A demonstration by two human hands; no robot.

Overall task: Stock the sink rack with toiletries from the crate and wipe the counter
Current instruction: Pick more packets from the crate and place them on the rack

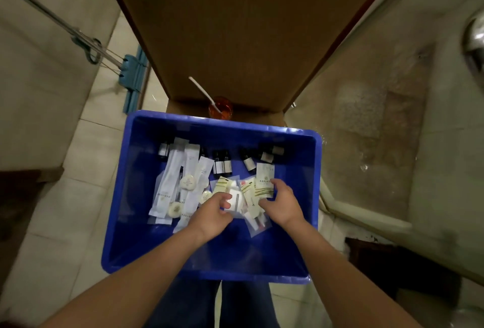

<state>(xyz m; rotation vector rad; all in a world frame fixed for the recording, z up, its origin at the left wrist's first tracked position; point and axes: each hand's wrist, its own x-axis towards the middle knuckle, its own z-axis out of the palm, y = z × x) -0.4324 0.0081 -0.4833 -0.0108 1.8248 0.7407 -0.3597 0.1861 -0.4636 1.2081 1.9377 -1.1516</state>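
Our right hand pinches a flat cream paper sachet near the centre of the rectangular blue plastic crate, towards 3 o'clock, while our left hand grips a small white wrapped packet just beside it. We should square the loose sachets into one stack before lifting, leaving the small dark bottles at 12 o'clock for a separate trip

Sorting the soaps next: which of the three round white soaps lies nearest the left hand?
The rightmost round soap, just up-left of the left hand; the other two lie farther left.
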